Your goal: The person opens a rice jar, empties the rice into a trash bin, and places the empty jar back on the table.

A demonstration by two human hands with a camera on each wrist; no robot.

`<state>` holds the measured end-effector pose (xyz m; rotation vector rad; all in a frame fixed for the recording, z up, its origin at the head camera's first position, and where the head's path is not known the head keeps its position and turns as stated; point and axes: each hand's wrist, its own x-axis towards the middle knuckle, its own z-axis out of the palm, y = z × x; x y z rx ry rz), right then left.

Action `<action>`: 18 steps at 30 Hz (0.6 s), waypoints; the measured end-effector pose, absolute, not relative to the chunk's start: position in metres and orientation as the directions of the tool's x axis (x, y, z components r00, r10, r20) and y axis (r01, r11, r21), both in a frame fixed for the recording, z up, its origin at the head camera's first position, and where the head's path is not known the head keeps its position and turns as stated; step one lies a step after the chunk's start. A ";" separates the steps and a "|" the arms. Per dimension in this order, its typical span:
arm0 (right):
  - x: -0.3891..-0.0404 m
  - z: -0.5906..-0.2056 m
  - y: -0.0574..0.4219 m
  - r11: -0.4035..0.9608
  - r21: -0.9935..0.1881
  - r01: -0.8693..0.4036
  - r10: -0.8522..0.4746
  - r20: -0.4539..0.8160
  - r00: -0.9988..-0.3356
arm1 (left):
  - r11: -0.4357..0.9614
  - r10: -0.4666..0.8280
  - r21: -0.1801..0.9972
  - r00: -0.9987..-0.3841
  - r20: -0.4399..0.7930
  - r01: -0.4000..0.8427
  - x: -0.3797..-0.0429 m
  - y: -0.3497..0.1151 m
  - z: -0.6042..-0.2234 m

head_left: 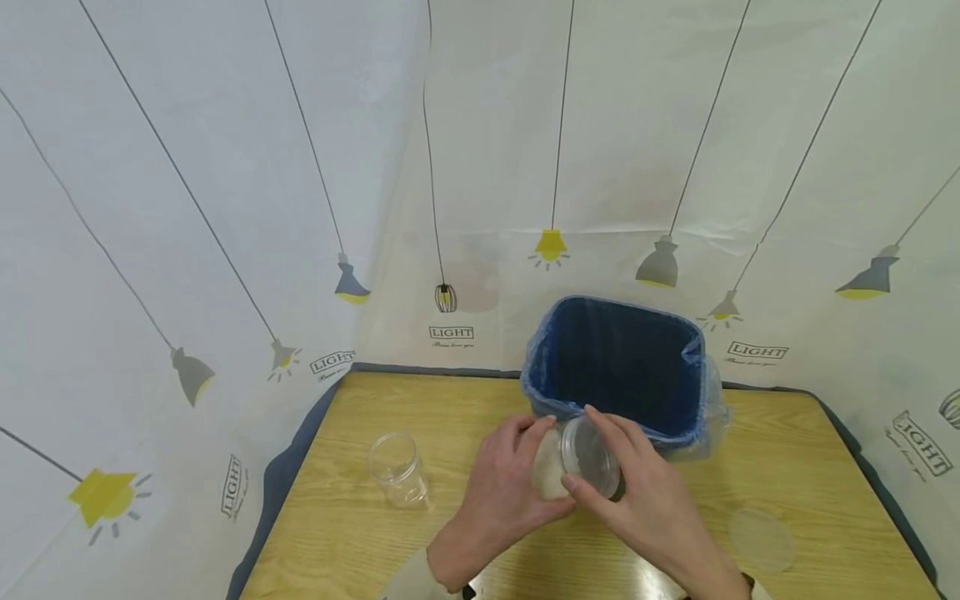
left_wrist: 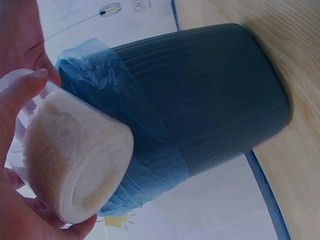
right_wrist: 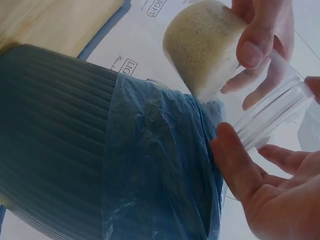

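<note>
My left hand (head_left: 510, 479) grips a clear jar (left_wrist: 95, 165) partly filled with pale, rice-like grains (right_wrist: 205, 47). The jar is tipped on its side, and the grains lie toward its base. My right hand (head_left: 648, 483) pinches the clear ridged lid (right_wrist: 272, 112) at the jar's mouth between thumb and fingers. From these views I cannot tell whether the lid is loose or screwed on. Both hands are just in front of the dark blue bin (left_wrist: 210, 95), near its rim.
A blue plastic bag (right_wrist: 155, 155) lines the bin and folds over its rim. Another clear jar (head_left: 399, 471) stands on the wooden table (head_left: 315, 533) at the left. A thin translucent disc (head_left: 761, 540) lies at the right. Lamp-printed sheeting (head_left: 495, 125) surrounds the table's back and sides.
</note>
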<state>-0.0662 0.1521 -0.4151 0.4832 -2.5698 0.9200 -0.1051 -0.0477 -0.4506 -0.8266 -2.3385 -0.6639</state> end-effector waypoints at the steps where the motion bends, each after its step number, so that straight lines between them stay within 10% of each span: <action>1: -0.066 -0.415 0.152 0.720 -0.541 -0.434 -0.187 0.452 -0.872 | 0.684 0.405 0.255 -0.647 0.646 0.684 -0.105 -0.048 -0.451; 18: -0.070 -0.416 0.158 0.695 -0.498 -0.519 -0.221 0.539 -0.813 | 0.637 0.476 0.215 -0.597 0.646 0.740 -0.109 -0.059 -0.458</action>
